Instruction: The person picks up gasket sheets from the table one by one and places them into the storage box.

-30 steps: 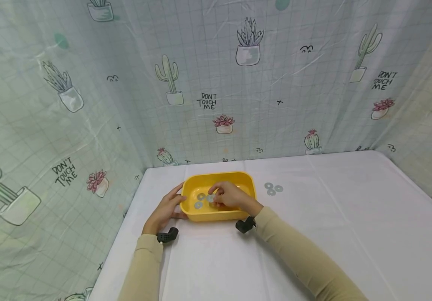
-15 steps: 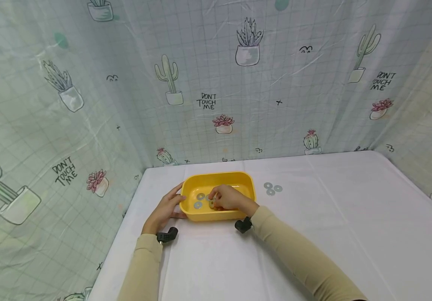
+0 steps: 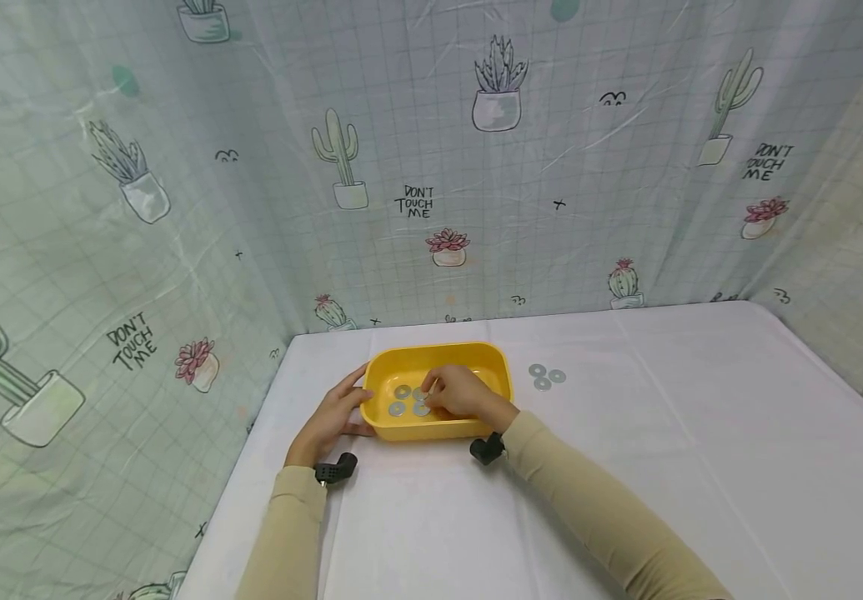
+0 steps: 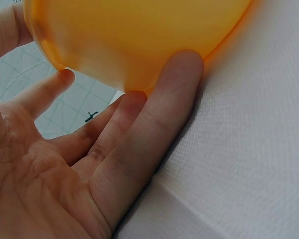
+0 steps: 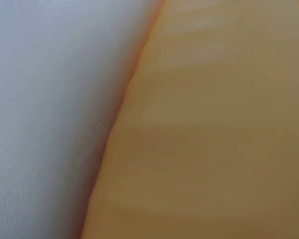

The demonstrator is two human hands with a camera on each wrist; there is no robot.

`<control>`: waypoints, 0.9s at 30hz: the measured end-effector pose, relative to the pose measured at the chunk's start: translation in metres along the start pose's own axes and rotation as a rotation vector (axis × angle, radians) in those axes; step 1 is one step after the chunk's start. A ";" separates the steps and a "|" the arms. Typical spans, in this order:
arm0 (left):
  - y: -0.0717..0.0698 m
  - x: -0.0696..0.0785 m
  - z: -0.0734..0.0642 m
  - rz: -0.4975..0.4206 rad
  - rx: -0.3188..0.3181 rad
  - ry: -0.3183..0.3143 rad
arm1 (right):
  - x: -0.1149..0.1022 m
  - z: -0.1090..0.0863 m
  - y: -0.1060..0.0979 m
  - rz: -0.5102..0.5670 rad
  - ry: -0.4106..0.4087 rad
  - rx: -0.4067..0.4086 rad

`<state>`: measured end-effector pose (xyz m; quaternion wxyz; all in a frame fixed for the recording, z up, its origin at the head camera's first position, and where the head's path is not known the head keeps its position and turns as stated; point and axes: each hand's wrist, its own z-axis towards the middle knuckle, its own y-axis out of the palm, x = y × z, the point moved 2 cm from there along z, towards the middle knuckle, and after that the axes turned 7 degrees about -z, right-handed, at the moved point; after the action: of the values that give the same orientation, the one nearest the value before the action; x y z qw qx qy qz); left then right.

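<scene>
Overall, the yellow plastic tray (image 3: 434, 431) contains grey washers (image 3: 392, 412); three further washers (image 3: 547, 387) lie right of it. Left grip (image 3: 329, 418): clasped about its left end. Right grip (image 3: 455, 393): curled inside it at the washers; whether one is held cannot be told.

A white-covered table (image 3: 656, 425) is being enclosed at the back and sides by pale gridded curtains (image 3: 431, 150), on which potted-cactus prints (image 3: 345, 193) and black lettering (image 3: 413, 202) are being shown.
</scene>
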<state>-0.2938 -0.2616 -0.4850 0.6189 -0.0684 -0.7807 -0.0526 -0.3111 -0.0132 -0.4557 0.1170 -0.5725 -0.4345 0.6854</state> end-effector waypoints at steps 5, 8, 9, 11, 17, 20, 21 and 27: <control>-0.001 0.000 0.002 -0.006 0.002 0.001 | -0.002 0.000 -0.005 0.107 0.000 0.055; -0.001 -0.001 0.002 -0.005 0.001 0.003 | -0.006 -0.003 -0.010 0.193 -0.009 0.089; -0.002 -0.001 0.002 -0.007 0.001 0.002 | -0.007 -0.004 -0.012 0.221 -0.010 0.098; -0.002 -0.001 0.001 -0.012 -0.003 0.000 | -0.006 -0.006 -0.015 0.255 -0.006 0.113; -0.001 -0.003 0.000 -0.007 0.006 -0.009 | 0.007 -0.017 -0.043 0.319 -0.043 0.172; 0.000 -0.003 0.000 0.000 0.008 -0.005 | 0.023 -0.026 -0.068 0.347 -0.051 0.242; 0.000 -0.002 0.000 0.000 0.010 -0.004 | 0.030 -0.029 -0.076 0.351 -0.036 0.265; 0.000 -0.001 0.001 0.007 0.023 -0.006 | 0.081 -0.047 -0.108 0.355 0.143 0.349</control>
<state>-0.2944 -0.2619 -0.4857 0.6175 -0.0641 -0.7828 -0.0413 -0.3316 0.1260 -0.4312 0.1223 -0.6582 -0.1931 0.7174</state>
